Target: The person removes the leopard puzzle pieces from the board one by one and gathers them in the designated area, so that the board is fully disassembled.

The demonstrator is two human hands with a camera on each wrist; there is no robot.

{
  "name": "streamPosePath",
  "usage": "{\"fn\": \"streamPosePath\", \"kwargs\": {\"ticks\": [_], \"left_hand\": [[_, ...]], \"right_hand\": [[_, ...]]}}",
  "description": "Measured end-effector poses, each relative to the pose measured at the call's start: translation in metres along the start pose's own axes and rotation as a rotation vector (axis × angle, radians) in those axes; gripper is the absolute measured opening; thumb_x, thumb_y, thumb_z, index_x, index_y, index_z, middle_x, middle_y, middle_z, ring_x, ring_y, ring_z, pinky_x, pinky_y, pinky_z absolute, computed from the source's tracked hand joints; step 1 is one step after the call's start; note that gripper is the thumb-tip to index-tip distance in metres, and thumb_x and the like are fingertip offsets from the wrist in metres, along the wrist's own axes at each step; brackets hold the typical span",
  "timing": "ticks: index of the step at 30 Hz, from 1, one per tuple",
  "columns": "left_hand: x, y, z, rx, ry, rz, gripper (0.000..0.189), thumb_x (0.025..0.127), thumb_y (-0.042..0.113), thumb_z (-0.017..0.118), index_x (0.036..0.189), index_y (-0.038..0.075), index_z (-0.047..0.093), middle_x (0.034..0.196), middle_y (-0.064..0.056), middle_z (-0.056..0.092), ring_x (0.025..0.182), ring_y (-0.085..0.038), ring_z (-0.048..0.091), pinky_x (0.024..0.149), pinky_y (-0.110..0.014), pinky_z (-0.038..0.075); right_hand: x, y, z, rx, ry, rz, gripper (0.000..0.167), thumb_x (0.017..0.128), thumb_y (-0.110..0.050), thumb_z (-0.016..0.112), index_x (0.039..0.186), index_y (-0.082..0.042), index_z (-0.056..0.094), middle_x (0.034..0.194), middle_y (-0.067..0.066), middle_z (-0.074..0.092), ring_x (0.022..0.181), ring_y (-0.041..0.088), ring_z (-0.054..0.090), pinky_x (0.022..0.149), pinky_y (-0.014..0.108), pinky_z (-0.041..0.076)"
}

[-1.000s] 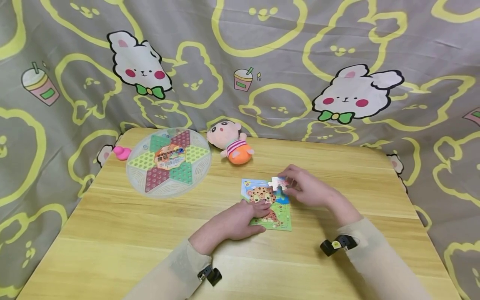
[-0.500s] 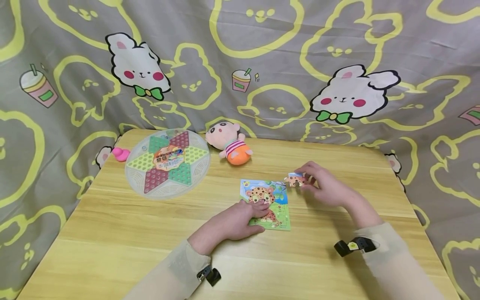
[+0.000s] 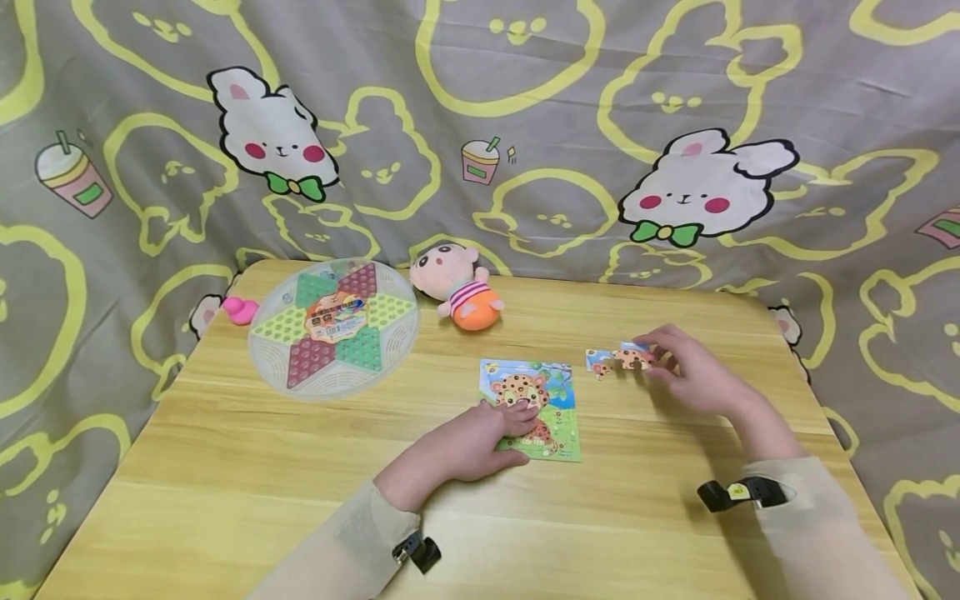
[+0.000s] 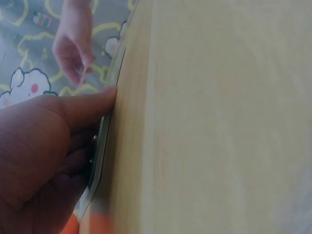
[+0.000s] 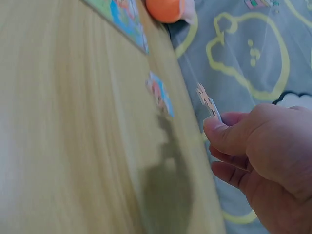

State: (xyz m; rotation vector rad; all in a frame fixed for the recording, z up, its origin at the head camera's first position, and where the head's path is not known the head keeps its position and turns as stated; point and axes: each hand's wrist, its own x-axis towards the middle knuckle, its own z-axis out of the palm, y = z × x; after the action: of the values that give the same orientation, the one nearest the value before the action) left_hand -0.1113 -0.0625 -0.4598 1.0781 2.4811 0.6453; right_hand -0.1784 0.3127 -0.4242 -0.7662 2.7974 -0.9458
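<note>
Grey rabbit-print curtain (image 3: 555, 108) around three sides | pale wood-grain table (image 3: 225, 475)

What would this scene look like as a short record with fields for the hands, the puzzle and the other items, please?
Left hand: resting on the leopard puzzle board
Right hand: pinching a puzzle piece, raised above the table
Loose piece: lying on the table, apart from the board
Other toys: plush doll, round game board with a star pattern, small pink toy
Backdrop: grey cloth with rabbit faces and yellow outlines
</note>
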Motion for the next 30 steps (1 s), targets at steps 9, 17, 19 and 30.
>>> {"fn": "streamPosePath", "kwargs": {"ticks": [9, 17, 19, 30], "left_hand": [[0.0, 0.0, 0.0, 0.001, -0.002, -0.001, 0.059, 0.106, 0.038, 0.067, 0.157, 0.014, 0.051, 0.168, 0.004, 0.034, 0.157, -0.015, 0.027, 0.122, -0.064, 0.025], [0.0, 0.0, 0.0, -0.001, -0.004, -0.001, 0.058, 0.106, 0.038, 0.066, 0.157, 0.014, 0.052, 0.168, 0.004, 0.035, 0.156, -0.014, 0.027, 0.122, -0.064, 0.026], [0.0, 0.0, 0.0, -0.001, -0.005, -0.002, 0.058, 0.106, 0.038, 0.066, 0.157, 0.014, 0.052, 0.168, 0.004, 0.035, 0.156, -0.014, 0.027, 0.122, -0.063, 0.026], [0.0, 0.0, -0.001, -0.007, -0.011, -0.016, 0.058, 0.106, 0.039, 0.066, 0.157, 0.015, 0.052, 0.168, 0.005, 0.035, 0.156, -0.013, 0.026, 0.123, -0.062, 0.026]], "right_hand": [[-0.01, 0.018, 0.003, -0.022, -0.022, 0.082, 0.046, 0.095, 0.005, 0.074, 0.139, 0.005, 0.061, 0.119, 0.016, 0.061, 0.1, 0.029, 0.064, 0.084, 0.037, 0.058], [-0.01, 0.031, 0.008, -0.032, -0.016, 0.107, 0.042, 0.097, 0.003, 0.073, 0.137, 0.005, 0.063, 0.115, 0.014, 0.06, 0.099, 0.026, 0.058, 0.08, 0.033, 0.052], [-0.009, 0.033, 0.009, -0.029, -0.018, 0.112, 0.041, 0.097, 0.003, 0.073, 0.137, 0.005, 0.063, 0.116, 0.014, 0.06, 0.099, 0.026, 0.056, 0.081, 0.033, 0.05], [-0.007, 0.036, 0.012, -0.032, -0.032, 0.111, 0.042, 0.099, 0.004, 0.071, 0.139, 0.007, 0.062, 0.123, 0.018, 0.057, 0.104, 0.028, 0.057, 0.086, 0.035, 0.05]]}}
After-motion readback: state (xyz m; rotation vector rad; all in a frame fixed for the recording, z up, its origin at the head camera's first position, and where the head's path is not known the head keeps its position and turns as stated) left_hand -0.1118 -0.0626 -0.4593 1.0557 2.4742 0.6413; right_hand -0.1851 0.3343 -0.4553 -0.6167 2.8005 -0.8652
